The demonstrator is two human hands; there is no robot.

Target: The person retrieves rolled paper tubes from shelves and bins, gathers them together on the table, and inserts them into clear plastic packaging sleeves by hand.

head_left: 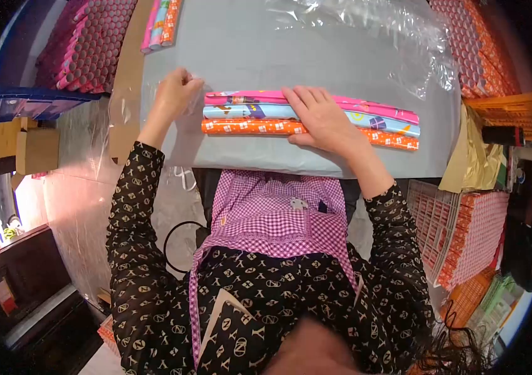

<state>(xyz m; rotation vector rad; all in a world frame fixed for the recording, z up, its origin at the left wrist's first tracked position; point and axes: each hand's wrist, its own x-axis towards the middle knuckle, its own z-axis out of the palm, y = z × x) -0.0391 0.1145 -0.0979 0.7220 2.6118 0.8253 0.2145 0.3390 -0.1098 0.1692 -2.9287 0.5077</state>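
Note:
Three rolls of wrapping paper lie side by side in front of me: a pink roll (378, 112) farthest away, a light blue roll (247, 111) in the middle and an orange roll (250, 127) nearest. My right hand (321, 120) rests across all three, fingers stretched over the pink one and thumb on the orange one. Left of the rolls' ends, my left hand (175, 95) is raised with its fingers pinched together. What it pinches, if anything, I cannot make out; clear film shows close by.
Another bundle of rolls (161, 25) lies at the table's far left. Crumpled clear plastic (403, 37) spreads over the far right of the grey tabletop (234, 50). Stacked rolls (94, 50) stand at left, more stacked rolls (475, 44) at right. Gold film (475, 156) hangs beside the right edge.

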